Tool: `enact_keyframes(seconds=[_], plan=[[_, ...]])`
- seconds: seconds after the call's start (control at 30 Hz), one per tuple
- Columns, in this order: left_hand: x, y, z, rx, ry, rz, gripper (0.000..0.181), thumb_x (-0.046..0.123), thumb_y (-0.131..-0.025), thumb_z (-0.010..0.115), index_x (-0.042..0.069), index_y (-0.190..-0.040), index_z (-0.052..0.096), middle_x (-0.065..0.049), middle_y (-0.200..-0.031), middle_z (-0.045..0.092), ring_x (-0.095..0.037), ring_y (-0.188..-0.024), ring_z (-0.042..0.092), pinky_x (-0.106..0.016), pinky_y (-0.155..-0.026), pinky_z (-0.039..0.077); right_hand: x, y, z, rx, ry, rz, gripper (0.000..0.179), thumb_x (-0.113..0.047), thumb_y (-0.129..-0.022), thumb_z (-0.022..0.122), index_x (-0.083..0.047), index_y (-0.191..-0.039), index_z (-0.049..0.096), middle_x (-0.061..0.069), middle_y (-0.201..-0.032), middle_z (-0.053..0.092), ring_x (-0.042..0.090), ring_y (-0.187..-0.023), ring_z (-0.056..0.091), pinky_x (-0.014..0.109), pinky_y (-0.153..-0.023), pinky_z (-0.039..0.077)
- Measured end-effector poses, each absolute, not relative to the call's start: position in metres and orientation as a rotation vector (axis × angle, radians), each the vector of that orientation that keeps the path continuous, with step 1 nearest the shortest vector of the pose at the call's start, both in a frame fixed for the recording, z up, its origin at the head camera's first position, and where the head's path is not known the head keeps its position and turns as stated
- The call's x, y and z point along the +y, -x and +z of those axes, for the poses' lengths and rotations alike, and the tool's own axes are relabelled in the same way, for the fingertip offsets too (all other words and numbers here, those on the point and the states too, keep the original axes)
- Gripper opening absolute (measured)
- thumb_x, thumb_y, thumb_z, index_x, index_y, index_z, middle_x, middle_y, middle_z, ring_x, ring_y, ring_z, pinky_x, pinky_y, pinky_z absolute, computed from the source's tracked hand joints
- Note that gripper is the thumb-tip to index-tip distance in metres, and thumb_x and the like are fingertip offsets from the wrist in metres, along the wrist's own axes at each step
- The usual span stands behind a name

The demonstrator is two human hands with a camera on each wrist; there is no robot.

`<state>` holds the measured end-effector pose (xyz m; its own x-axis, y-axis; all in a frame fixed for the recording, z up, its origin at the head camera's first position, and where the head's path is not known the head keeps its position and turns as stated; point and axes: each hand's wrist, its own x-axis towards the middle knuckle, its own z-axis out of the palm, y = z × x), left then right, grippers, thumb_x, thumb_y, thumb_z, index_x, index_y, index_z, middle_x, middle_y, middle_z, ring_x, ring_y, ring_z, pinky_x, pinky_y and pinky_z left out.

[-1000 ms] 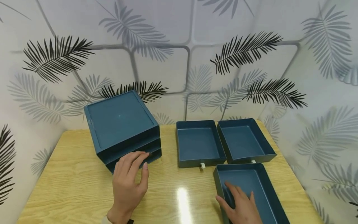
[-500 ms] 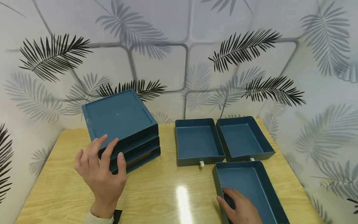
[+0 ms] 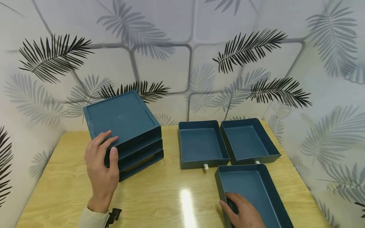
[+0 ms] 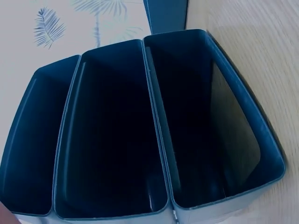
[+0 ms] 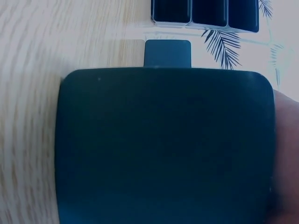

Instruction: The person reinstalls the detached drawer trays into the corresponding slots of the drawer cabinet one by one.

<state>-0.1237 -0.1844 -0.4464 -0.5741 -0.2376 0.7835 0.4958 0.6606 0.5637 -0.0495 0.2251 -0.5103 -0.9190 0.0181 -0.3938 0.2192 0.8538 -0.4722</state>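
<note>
A dark blue cabinet [image 3: 122, 117] with three open slots stands at the table's left, angled. My left hand [image 3: 99, 158] is at its front left corner, fingers relaxed over the top edge and thumb before the front; whether they touch is unclear. In the left wrist view, the cabinet's slots [image 4: 107, 130] face the camera without drawers. My right hand [image 3: 242, 212] grips the left wall of the nearest blue drawer [image 3: 256, 183], fingers inside and thumb outside. That drawer's end panel [image 5: 163, 144] fills most of the right wrist view, with part of the hand at the right edge.
Two more blue drawers [image 3: 203, 144] [image 3: 248, 142] lie side by side behind the gripped one, each with a small pale tab in front. A wooden table [image 3: 159, 202] carries everything. A leaf-patterned wall covering [image 3: 176, 69] rises at the back and sides.
My left hand has moved left from the cabinet's lower front to its front left corner. The right hand's fingers have closed round the drawer wall, and the drawer has shifted slightly left.
</note>
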Motion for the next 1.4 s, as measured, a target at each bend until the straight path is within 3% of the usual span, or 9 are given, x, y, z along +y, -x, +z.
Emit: enact_keyframes(seconds=[0.23,0.5,0.6,0.77,1.03,1.4], plan=[[-0.189,0.134,-0.442,-1.943,0.204,-1.077,0.029,0.012,-0.105,0.052,0.006,-0.120,0.076,-0.015,-0.135,0.069,-0.030,-0.131,0.056,-0.033,-0.120,0.033,0.223,0.049,-0.505,2.641,-0.177,-0.756,0.061,-0.057,-0.098,0.061,-0.010,-0.136,0.068,0.021,-0.136,0.066,0.044,-0.118,0.066,0.060,-0.093,0.055],[-0.201,0.142,-0.433,-2.004,0.140,-1.149,0.027,0.012,-0.105,0.053,0.007,-0.114,0.078,-0.012,-0.128,0.071,-0.012,-0.125,0.055,-0.024,-0.108,0.034,0.215,0.043,-0.505,2.647,-0.139,-0.787,0.055,-0.055,-0.097,0.063,-0.013,-0.133,0.069,0.015,-0.129,0.068,0.038,-0.113,0.068,0.057,-0.089,0.056],[-0.208,0.142,-0.430,-2.067,0.129,-1.179,0.028,0.014,-0.105,0.054,0.009,-0.119,0.078,-0.010,-0.133,0.068,-0.008,-0.130,0.051,-0.023,-0.109,0.032,0.212,0.040,-0.504,2.642,-0.135,-0.807,0.053,-0.053,-0.097,0.064,-0.013,-0.132,0.070,0.013,-0.126,0.069,0.036,-0.111,0.068,0.055,-0.088,0.056],[-0.216,0.145,-0.427,-2.123,0.159,-1.210,0.032,0.012,-0.103,0.053,0.013,-0.125,0.077,-0.006,-0.142,0.065,-0.012,-0.137,0.047,-0.027,-0.112,0.030,0.208,0.039,-0.500,2.644,-0.135,-0.806,0.052,-0.054,-0.096,0.065,-0.014,-0.130,0.071,0.012,-0.126,0.070,0.036,-0.111,0.068,0.054,-0.088,0.056],[-0.215,0.150,-0.425,-2.097,0.177,-1.241,0.036,0.006,-0.099,0.051,0.015,-0.121,0.079,-0.009,-0.135,0.068,-0.015,-0.136,0.047,-0.032,-0.115,0.028,0.200,0.038,-0.495,2.646,-0.089,-0.799,0.051,-0.053,-0.096,0.066,-0.015,-0.130,0.071,0.011,-0.125,0.070,0.035,-0.111,0.068,0.054,-0.089,0.057],[-0.211,0.150,-0.426,-2.053,0.156,-1.234,0.044,-0.002,-0.097,0.044,0.013,-0.114,0.082,-0.012,-0.128,0.070,-0.014,-0.129,0.049,-0.031,-0.110,0.030,0.183,0.033,-0.499,2.675,0.034,-0.794,0.051,-0.053,-0.095,0.068,-0.014,-0.128,0.072,0.010,-0.123,0.070,0.035,-0.108,0.068,0.051,-0.086,0.057]])
